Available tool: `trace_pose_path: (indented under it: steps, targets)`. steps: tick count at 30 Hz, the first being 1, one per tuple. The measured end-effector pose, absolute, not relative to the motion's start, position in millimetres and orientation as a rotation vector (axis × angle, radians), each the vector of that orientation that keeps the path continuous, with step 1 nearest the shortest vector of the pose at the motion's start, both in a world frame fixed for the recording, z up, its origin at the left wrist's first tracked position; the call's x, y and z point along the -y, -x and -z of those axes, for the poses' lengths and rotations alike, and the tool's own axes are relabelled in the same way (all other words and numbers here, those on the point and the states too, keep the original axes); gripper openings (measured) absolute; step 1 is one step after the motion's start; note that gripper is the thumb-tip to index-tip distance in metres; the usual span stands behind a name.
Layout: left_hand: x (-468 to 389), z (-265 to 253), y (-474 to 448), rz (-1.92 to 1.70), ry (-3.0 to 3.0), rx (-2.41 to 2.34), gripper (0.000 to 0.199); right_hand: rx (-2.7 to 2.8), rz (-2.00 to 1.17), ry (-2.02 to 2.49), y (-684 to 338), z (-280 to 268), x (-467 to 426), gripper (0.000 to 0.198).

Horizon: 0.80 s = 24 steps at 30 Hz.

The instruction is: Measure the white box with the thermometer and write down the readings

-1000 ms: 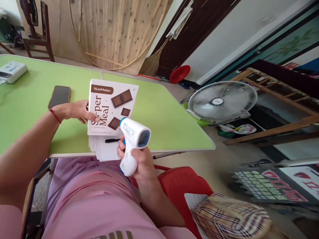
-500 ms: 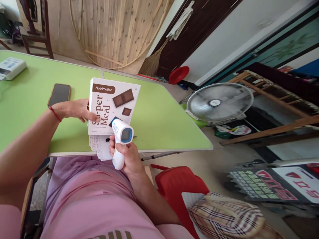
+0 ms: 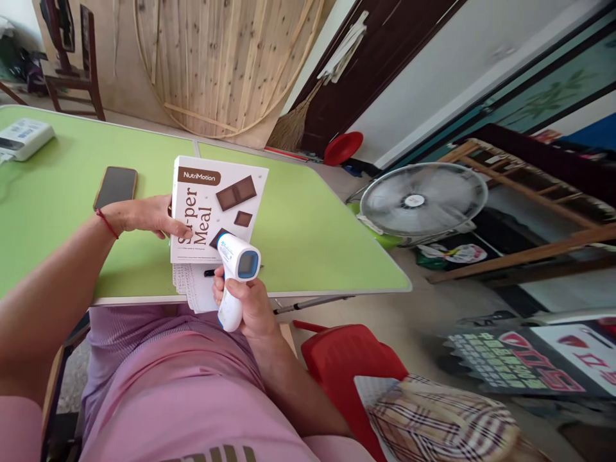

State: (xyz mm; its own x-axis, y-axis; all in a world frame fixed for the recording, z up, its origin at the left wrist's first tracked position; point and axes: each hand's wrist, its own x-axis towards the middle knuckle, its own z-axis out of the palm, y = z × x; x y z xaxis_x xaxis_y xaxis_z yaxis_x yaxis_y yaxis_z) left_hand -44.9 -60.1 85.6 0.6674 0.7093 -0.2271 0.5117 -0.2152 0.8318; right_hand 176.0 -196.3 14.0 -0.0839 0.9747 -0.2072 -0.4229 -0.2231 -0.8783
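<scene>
My left hand [image 3: 156,217] grips the left side of a white and brown meal box [image 3: 240,221], thumb on its printed front. The box is held up over the green table. In my right hand [image 3: 250,301] is a white and blue infrared thermometer [image 3: 235,269], fingers wrapped round its handle. Its screen faces me and its far end overlaps the lower edge of the box. Below the box, sheets of printed paper [image 3: 192,292] lie at the table edge, with a black pen [image 3: 208,273] on them, partly hidden by my right hand.
A phone [image 3: 115,186] and a white device with a cable [image 3: 26,138] lie on the green table [image 3: 312,237]. Right of the table stand a fan [image 3: 423,199] and a red chair [image 3: 346,359] with a plaid bag [image 3: 437,417].
Both hands keep their holds on the box and thermometer. The thermometer has shifted very slightly to the right and down; the whole view has moved a little.
</scene>
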Motion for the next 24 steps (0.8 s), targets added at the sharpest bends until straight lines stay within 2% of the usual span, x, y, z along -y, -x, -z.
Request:
trace_pose_path:
  steps: [16,24]
  targets:
    - [58.0,-86.7,45.2,-0.281,-1.893,-0.864,0.057,0.804,-1.568,0.958,-172.8,-13.0,197.9,0.034]
    - [60.7,-90.5,45.2,-0.271,-1.881,-0.92,0.067,0.815,-1.573,0.965,-173.2,-14.9,198.2,0.036]
